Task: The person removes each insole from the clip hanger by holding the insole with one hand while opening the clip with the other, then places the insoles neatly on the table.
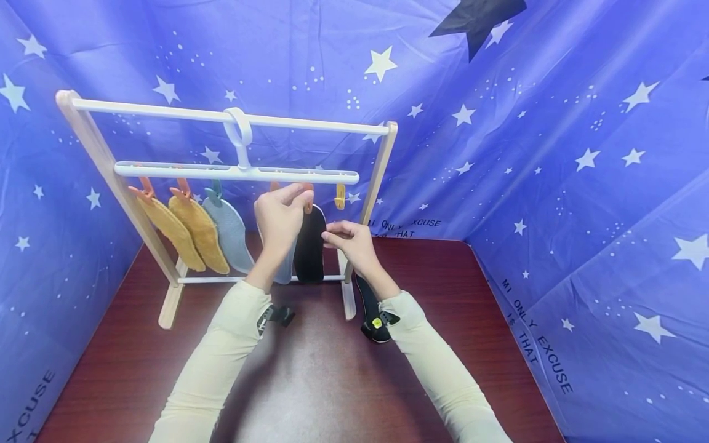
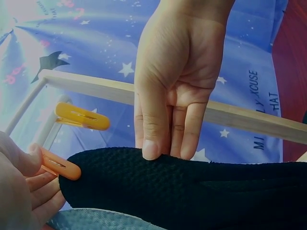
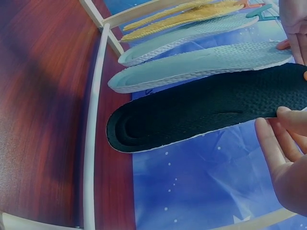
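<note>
A black insole [image 1: 310,249] hangs toe-down from the white hanger [image 1: 183,171], its upper end in an orange clip [image 2: 62,165]. My left hand [image 1: 280,215] pinches that clip between thumb and fingers. Lower down, my right hand [image 1: 354,243] pinches the insole's right edge between thumb and fingertips. Just left of it hangs a light blue-grey insole [image 3: 201,67], partly hidden by my left hand in the head view. To the right, a yellow clip [image 1: 340,195] dangles with nothing in it.
Two yellow fuzzy insoles [image 1: 172,237] and another blue-grey insole [image 1: 228,231] hang at the hanger's left. The hanger hooks on a wooden rack [image 1: 157,258]. Another black insole [image 1: 368,298] lies on the dark red table [image 1: 310,381] beside the rack's right foot, partly behind my right wrist.
</note>
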